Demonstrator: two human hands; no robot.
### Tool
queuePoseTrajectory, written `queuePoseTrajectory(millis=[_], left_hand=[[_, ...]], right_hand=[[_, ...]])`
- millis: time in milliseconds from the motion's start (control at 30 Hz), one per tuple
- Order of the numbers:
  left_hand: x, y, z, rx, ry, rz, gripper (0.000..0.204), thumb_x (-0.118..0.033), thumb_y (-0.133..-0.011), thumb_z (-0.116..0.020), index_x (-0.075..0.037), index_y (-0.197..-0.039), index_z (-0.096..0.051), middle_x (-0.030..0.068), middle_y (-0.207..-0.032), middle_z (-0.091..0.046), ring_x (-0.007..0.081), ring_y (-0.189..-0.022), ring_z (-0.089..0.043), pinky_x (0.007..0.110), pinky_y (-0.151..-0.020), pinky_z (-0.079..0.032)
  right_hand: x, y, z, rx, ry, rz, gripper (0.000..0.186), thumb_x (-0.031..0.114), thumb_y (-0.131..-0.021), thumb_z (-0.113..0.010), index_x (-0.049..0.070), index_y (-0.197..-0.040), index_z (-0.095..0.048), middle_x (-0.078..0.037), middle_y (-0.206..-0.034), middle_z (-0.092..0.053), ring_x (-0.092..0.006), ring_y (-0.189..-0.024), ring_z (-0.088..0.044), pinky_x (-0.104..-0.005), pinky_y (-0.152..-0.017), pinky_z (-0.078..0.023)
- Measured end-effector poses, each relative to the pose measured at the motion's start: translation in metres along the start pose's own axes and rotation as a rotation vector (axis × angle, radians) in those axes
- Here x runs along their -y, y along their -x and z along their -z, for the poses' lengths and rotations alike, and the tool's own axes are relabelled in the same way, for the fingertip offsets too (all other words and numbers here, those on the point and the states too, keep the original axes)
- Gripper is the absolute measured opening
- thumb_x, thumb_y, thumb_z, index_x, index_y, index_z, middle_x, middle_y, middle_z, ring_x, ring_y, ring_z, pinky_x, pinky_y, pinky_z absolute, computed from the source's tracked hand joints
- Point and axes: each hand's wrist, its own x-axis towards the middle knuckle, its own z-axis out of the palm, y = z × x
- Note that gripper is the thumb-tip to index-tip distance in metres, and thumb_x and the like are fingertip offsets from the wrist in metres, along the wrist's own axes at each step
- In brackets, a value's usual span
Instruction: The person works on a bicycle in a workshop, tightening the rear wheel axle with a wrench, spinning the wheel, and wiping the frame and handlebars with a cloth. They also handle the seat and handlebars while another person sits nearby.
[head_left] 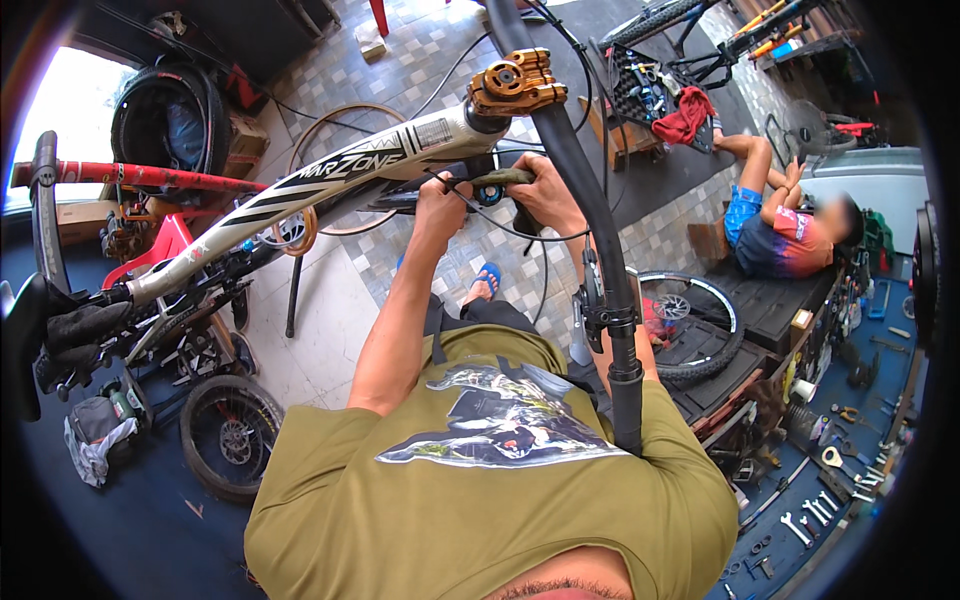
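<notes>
The left hand (441, 208) is forming a fist, its hold unclear; the right hand (552, 198) is pinching an olive-green cloth-like strip (512, 177) — both are flanking a blue-centred dark round part (489, 194) near a white, black-striped bicycle frame (290, 200).

The left hand (441, 208) and the right hand (549, 196) are at two sides of a round part (489, 194) with blue centre; their grip is unclear; on the left, a white-and-black bicycle frame (300, 197) slants; its gold stem (515, 80) carries a black handlebar (578, 170); at the right, a wheel (671, 307) lies, a person (785, 238) sits farther, and wrenches (797, 529) lie nearer.
</notes>
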Motion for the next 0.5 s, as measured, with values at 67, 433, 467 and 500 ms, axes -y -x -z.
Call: queuePoseTrajectory(millis=[67, 433, 467, 500], left_hand=[[-0.002, 0.000, -0.003, -0.049, -0.124, -0.176, 0.016, -0.016, -0.088, -0.070, 0.000, -0.091, -0.071, 0.0056, -0.068, -0.063, 0.0159, -0.063, -0.058, 0.036, -0.061, -0.046], [-0.008, 0.009, -0.009, -0.091, -0.230, -0.255, 0.021, -0.021, -0.088, -0.074, 0.000, -0.090, -0.072, 0.0098, -0.074, -0.071, 0.0169, -0.067, -0.063, 0.038, -0.066, -0.051], [-0.007, 0.005, -0.003, -0.105, -0.300, -0.244, 0.020, -0.019, -0.088, -0.074, 0.000, -0.091, -0.072, 0.0106, -0.074, -0.071, 0.0178, -0.068, -0.064, 0.038, -0.066, -0.052], [-0.004, 0.002, -0.001, -0.092, -0.257, -0.283, 0.019, -0.019, -0.088, -0.074, 0.000, -0.091, -0.072, 0.0107, -0.073, -0.071, 0.0182, -0.068, -0.064, 0.038, -0.066, -0.052]], right_hand=[[0.002, 0.002, 0.001, 0.016, -0.098, -0.020, 0.015, 0.006, -0.087, -0.077, -0.002, -0.093, -0.065, 0.000, -0.078, -0.061, -0.0078, -0.073, -0.053, -0.0285, -0.064, -0.046], [0.005, 0.006, 0.004, -0.026, -0.078, 0.037, 0.014, 0.005, -0.084, -0.077, -0.003, -0.091, -0.068, -0.004, -0.074, -0.064, -0.0103, -0.071, -0.057, -0.0303, -0.064, -0.049], [0.010, 0.006, 0.003, -0.014, -0.083, 0.002, 0.014, 0.006, -0.084, -0.077, -0.003, -0.092, -0.068, -0.005, -0.075, -0.064, -0.0107, -0.071, -0.057, -0.0302, -0.064, -0.049], [0.015, 0.009, 0.004, -0.002, -0.088, -0.033, 0.015, 0.006, -0.085, -0.077, -0.003, -0.092, -0.068, -0.005, -0.075, -0.065, -0.0111, -0.071, -0.058, -0.0301, -0.065, -0.049]])
